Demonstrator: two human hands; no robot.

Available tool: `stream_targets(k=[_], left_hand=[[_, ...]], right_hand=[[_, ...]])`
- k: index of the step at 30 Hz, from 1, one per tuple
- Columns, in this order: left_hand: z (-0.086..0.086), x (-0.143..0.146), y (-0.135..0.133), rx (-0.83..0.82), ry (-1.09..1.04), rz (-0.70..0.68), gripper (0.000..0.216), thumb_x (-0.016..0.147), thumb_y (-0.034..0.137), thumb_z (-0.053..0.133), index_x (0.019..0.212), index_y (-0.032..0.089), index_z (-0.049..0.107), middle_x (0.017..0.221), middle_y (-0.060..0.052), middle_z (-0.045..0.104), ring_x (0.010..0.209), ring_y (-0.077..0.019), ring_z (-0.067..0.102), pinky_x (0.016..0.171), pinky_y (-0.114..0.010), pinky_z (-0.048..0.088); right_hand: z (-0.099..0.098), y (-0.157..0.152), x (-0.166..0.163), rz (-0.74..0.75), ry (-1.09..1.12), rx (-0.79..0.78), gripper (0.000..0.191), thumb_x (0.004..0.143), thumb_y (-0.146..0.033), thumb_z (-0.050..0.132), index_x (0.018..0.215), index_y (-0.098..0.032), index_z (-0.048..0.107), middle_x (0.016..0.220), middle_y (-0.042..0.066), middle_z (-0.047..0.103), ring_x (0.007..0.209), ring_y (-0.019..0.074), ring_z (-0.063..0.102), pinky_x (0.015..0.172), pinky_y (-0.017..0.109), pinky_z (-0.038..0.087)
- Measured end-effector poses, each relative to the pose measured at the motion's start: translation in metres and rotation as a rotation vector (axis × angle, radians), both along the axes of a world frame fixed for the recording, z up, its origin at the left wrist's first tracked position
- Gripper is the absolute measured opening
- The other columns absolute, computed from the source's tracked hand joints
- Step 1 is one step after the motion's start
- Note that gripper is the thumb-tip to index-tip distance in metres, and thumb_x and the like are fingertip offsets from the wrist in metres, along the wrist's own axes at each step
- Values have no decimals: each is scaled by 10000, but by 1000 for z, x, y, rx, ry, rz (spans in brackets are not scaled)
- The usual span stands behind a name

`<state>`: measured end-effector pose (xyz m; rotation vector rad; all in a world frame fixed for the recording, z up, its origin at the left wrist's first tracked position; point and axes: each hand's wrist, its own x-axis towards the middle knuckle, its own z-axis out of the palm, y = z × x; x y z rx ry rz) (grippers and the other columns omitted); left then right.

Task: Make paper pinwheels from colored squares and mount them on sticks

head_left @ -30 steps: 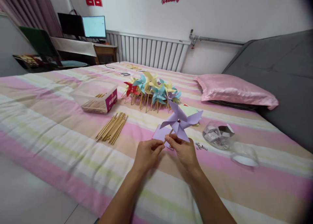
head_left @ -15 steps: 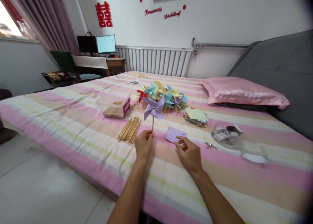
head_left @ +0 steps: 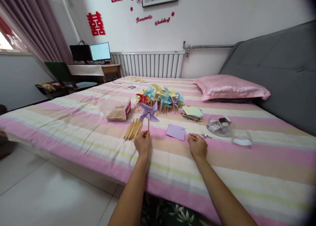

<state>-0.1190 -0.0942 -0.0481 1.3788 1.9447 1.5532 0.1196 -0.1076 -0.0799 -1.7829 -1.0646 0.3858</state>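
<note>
A purple paper pinwheel (head_left: 148,113) stands upright on its thin wooden stick, and my left hand (head_left: 142,143) is closed around the lower end of that stick. On the striped bedspread to its right lie purple paper squares (head_left: 175,132), flat and untouched. Just right of them rests my right hand (head_left: 198,145), fingers curled together; whether anything is between the fingertips is hidden. Beside it is a small pile of metal fasteners (head_left: 206,136). Loose wooden sticks (head_left: 133,129) lie left of my left hand.
Finished pinwheels (head_left: 160,96) stand clustered behind. A clear box (head_left: 117,114) holds more sticks. Coloured paper squares (head_left: 192,113) are stacked at right, near a clear round container (head_left: 219,125) and its lid (head_left: 242,138). Farther back is a pink pillow (head_left: 232,87).
My right hand has come off the purple paper and moved right of it, its fingers drawn together. My left hand still holds the pinwheel. The camera view has shifted.
</note>
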Motion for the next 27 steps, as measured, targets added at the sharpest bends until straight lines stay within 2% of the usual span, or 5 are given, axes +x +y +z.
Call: stream_targets(k=[7, 14, 18, 23, 27], left_hand=[[24, -7, 16, 7, 130, 33, 201, 787, 270, 585, 869, 172, 740, 830, -64, 744, 787, -194, 669, 771, -283, 483], [62, -38, 71, -117, 303, 115, 194, 792, 314, 599, 891, 237, 747, 884, -63, 747, 838, -233, 668, 741, -317, 472], [76, -45, 104, -199, 377, 129, 181, 775, 294, 638, 901, 231, 751, 968, -112, 734, 923, -278, 656, 771, -357, 469], [81, -41, 143, -276, 390, 120, 166, 747, 245, 687, 896, 196, 743, 1004, -152, 714, 1013, -307, 631, 832, -396, 459], [75, -39, 164, -322, 341, 112, 182, 795, 266, 667, 926, 142, 690, 1028, -115, 686, 1015, -252, 620, 885, -429, 463]], right_hand=[[1, -4, -4, -23, -17, -32, 276, 755, -390, 502, 847, -224, 703, 779, 53, 737, 794, 240, 657, 675, 306, 429], [2, -4, -5, -18, -22, -36, 289, 760, -398, 492, 840, -214, 700, 771, 58, 734, 768, 240, 652, 647, 308, 414], [1, -3, -4, 9, -19, -26, 308, 754, -428, 500, 839, -213, 703, 759, 56, 732, 754, 242, 657, 648, 317, 423], [-1, -1, -3, 27, -17, -25, 317, 756, -464, 516, 835, -220, 703, 749, 52, 734, 742, 247, 664, 669, 330, 442], [-2, 1, -2, 44, -12, -21, 304, 758, -459, 528, 834, -222, 703, 740, 46, 734, 734, 241, 665, 692, 329, 456]])
